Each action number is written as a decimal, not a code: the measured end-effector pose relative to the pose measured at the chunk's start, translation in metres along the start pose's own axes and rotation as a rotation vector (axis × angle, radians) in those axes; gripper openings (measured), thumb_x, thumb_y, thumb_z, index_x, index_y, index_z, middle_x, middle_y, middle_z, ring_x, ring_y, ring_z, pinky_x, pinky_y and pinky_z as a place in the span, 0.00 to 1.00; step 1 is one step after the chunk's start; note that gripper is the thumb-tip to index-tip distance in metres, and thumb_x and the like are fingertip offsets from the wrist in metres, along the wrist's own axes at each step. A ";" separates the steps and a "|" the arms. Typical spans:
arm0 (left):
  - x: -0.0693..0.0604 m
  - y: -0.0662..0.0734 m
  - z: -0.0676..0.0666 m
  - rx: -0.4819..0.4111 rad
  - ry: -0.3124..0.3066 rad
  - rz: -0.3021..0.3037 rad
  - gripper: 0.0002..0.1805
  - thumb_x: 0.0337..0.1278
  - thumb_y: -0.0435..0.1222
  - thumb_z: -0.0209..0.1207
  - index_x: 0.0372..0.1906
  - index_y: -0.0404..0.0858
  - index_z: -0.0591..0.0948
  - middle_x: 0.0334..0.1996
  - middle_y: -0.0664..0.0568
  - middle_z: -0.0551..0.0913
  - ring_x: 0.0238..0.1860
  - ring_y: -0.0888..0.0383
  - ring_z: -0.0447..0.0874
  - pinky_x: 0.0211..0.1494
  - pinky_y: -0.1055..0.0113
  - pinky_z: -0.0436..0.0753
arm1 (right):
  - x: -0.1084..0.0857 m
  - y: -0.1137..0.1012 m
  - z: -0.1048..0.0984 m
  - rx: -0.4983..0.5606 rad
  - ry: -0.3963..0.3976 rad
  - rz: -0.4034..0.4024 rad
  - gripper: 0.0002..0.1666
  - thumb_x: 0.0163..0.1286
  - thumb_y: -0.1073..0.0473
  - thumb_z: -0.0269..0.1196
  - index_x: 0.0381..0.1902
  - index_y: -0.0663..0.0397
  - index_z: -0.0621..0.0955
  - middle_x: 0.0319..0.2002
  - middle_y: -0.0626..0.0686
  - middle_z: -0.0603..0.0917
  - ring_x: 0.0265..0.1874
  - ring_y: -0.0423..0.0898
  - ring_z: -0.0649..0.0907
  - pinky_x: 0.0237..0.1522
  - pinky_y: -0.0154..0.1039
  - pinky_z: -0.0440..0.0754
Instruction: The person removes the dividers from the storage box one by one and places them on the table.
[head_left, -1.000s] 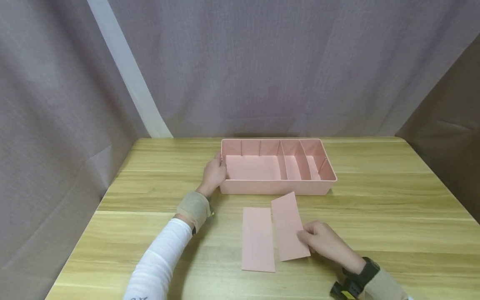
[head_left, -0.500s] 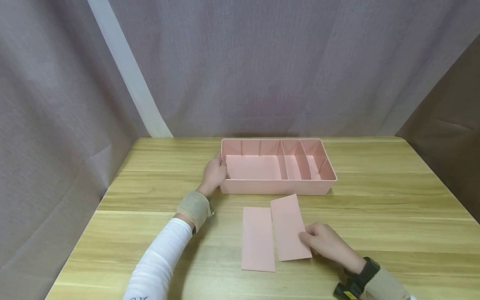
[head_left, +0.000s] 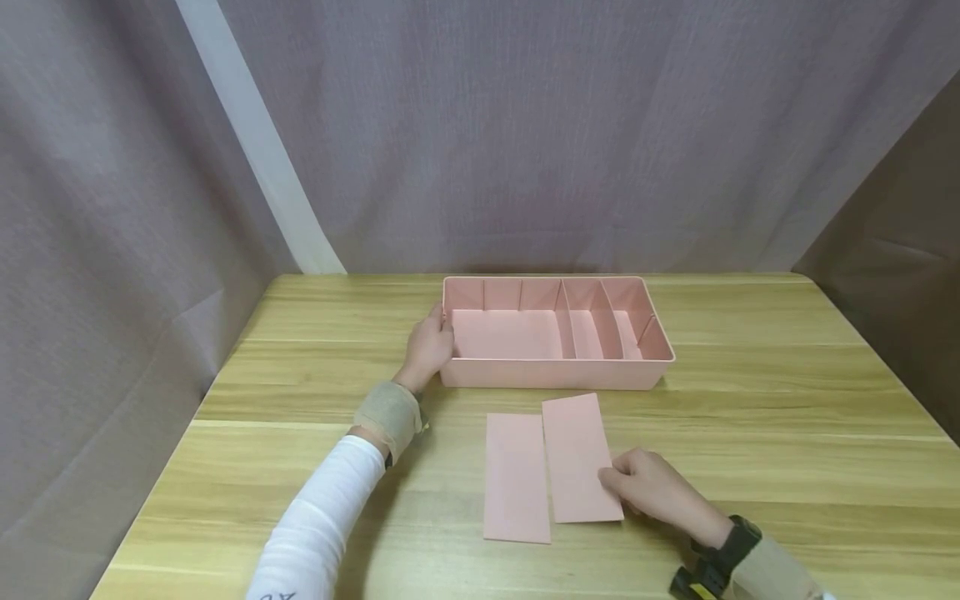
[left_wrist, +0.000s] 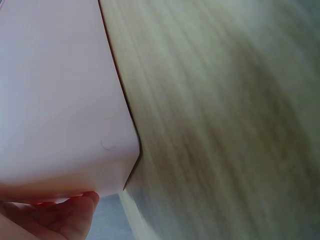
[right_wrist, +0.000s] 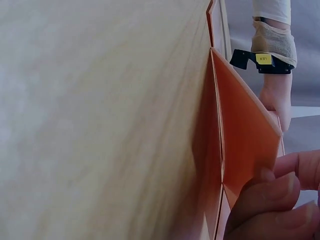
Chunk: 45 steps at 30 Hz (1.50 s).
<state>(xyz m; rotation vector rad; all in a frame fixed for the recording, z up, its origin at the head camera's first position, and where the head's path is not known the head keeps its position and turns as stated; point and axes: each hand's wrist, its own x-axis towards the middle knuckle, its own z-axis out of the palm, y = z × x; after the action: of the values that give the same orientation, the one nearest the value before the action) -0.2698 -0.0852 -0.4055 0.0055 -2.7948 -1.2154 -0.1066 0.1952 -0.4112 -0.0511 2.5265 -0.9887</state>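
Observation:
A pink divided storage box [head_left: 555, 374] stands near the back of the table. My left hand [head_left: 429, 343] grips its left end, with the thumb over the rim and inside; in the left wrist view fingers [left_wrist: 75, 215] touch the box's outer wall [left_wrist: 60, 100]. Between the thumb and fingers of my right hand [head_left: 660, 492] is the right edge of a pink rectangular panel [head_left: 577, 458]. The right wrist view has this panel [right_wrist: 247, 127] tilted, its near side raised off the table. Just left of it a second pink panel [head_left: 516, 479] lies flat.
Two crosswise dividers [head_left: 611, 321] stand in the right part of the box, leaving one wide compartment at the left. Grey curtains [head_left: 480, 142] hang behind the wooden table [head_left: 787, 433] and at its sides.
The held panel has turned slightly, its far right corner coming nearer and a little to the right. My right hand has shifted slightly right. The left hand and box stay practically still.

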 end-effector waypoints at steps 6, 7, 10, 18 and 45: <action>0.000 0.001 -0.001 0.003 -0.018 -0.024 0.22 0.64 0.37 0.38 0.62 0.37 0.63 0.51 0.40 0.75 0.48 0.46 0.76 0.51 0.53 0.73 | -0.002 0.000 -0.001 -0.032 0.002 -0.013 0.22 0.60 0.55 0.52 0.07 0.50 0.64 0.05 0.43 0.62 0.07 0.38 0.60 0.11 0.29 0.55; 0.001 0.001 -0.001 0.006 -0.022 -0.028 0.22 0.64 0.37 0.37 0.62 0.37 0.62 0.52 0.39 0.75 0.48 0.46 0.76 0.52 0.53 0.73 | -0.002 -0.001 -0.001 -0.034 0.006 -0.011 0.22 0.59 0.56 0.52 0.07 0.50 0.64 0.05 0.43 0.61 0.07 0.38 0.60 0.10 0.29 0.55; 0.000 0.001 -0.001 0.008 -0.023 -0.033 0.23 0.64 0.37 0.37 0.63 0.37 0.61 0.53 0.39 0.74 0.49 0.45 0.75 0.53 0.53 0.72 | -0.002 -0.001 -0.001 -0.038 0.016 -0.003 0.22 0.59 0.56 0.52 0.06 0.50 0.64 0.05 0.42 0.61 0.07 0.38 0.59 0.10 0.29 0.55; 0.000 0.001 0.000 0.004 -0.016 -0.029 0.23 0.64 0.37 0.37 0.63 0.38 0.61 0.52 0.40 0.75 0.47 0.46 0.76 0.52 0.53 0.73 | -0.001 0.000 -0.001 -0.057 0.018 -0.011 0.23 0.59 0.57 0.52 0.06 0.50 0.63 0.05 0.42 0.61 0.07 0.38 0.59 0.10 0.29 0.54; 0.001 0.001 0.001 -0.013 -0.028 -0.048 0.23 0.65 0.38 0.37 0.64 0.39 0.60 0.50 0.41 0.76 0.40 0.49 0.77 0.49 0.56 0.75 | -0.002 -0.001 -0.003 -0.061 0.003 -0.042 0.20 0.58 0.57 0.53 0.08 0.49 0.64 0.06 0.43 0.62 0.08 0.38 0.60 0.11 0.29 0.55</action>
<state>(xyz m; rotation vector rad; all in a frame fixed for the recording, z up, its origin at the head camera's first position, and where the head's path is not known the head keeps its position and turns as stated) -0.2704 -0.0843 -0.4054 0.0559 -2.8261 -1.2543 -0.1064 0.1969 -0.4082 -0.1208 2.5681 -0.9284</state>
